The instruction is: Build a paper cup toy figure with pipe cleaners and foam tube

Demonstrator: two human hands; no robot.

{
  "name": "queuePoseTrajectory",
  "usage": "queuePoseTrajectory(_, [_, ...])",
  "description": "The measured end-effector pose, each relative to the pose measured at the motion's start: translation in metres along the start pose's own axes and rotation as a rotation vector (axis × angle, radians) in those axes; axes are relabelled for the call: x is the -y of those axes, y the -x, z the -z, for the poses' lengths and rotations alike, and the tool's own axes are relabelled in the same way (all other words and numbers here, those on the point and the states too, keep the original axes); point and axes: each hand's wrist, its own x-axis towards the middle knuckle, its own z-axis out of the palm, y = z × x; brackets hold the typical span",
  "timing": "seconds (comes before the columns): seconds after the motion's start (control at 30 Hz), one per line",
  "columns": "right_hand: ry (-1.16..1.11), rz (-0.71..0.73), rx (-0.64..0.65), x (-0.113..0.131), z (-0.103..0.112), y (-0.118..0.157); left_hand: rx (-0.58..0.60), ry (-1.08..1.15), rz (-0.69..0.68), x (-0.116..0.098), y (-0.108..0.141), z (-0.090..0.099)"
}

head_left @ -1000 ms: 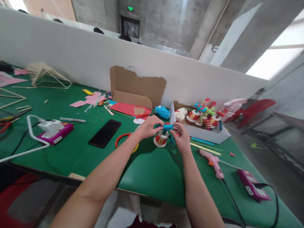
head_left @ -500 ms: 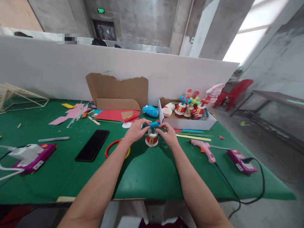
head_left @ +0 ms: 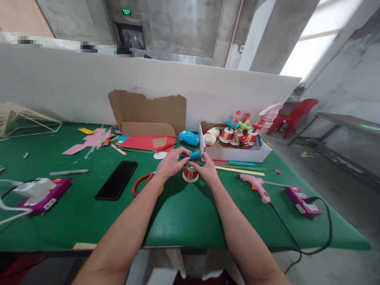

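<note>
A red-and-white paper cup (head_left: 190,174) stands upside down on the green table. Over its top lies a blue paper roll (head_left: 195,155), and my two hands are closed on it. My left hand (head_left: 174,162) pinches the roll's left end from above. At the right end, the fingers of my right hand (head_left: 207,166) press against the roll, with the thumb just over the cup. My fingers partly hide the join between roll and cup. Scissors with red and yellow handles (head_left: 137,186) lie beside my left forearm.
Right of my hands lies a pink hot glue gun (head_left: 257,186), its cord running to a purple power strip (head_left: 303,202). A white box (head_left: 237,155) of similar cup figures stands behind. A black phone (head_left: 117,180) lies left; coloured paper (head_left: 135,143) lies behind.
My right hand has shifted slightly left, its thumb now in front of the roll over the cup. The blue roll is tilted a little more. The cup stays in place.
</note>
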Motion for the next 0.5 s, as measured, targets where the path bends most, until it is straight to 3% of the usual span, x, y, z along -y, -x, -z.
queuePoseTrajectory(0.5, [-0.094, -0.049, 0.001, -0.005, -0.0019, -0.001, 0.009, -0.041, -0.046, 0.0008, 0.0003, 0.0001])
